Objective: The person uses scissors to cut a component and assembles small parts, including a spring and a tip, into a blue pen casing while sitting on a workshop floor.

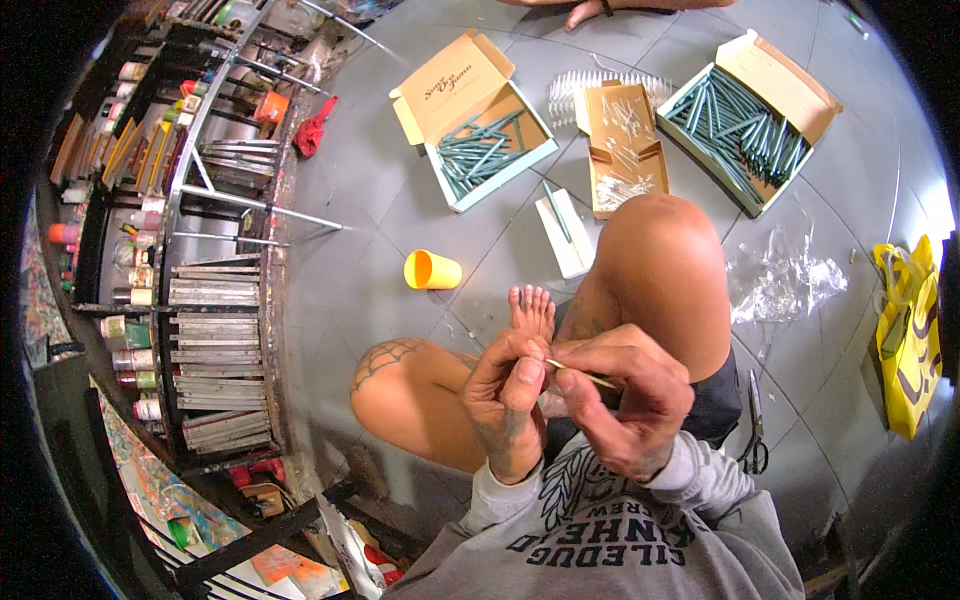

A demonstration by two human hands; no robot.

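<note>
We sit on the floor with both hands raised close before us. Our left hand (508, 395) and right hand (630, 395) both pinch a thin pale stick (583, 374) between fingertips, probably so fine work stays in close view. It looks slim, straight and light tan. Far off, open boxes (490, 120) keep green sticks (480, 152) within reach; scissors (753, 425) lie at right.

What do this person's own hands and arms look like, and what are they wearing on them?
Both hands are bare, with no gloves. The left hand carries dark tattoo markings on its back, running toward the wrist. The right hand shows no clear markings. Light grey sweatshirt sleeves cover both forearms and bunch at the wrists; the sweatshirt's chest has dark printed lettering.
</note>
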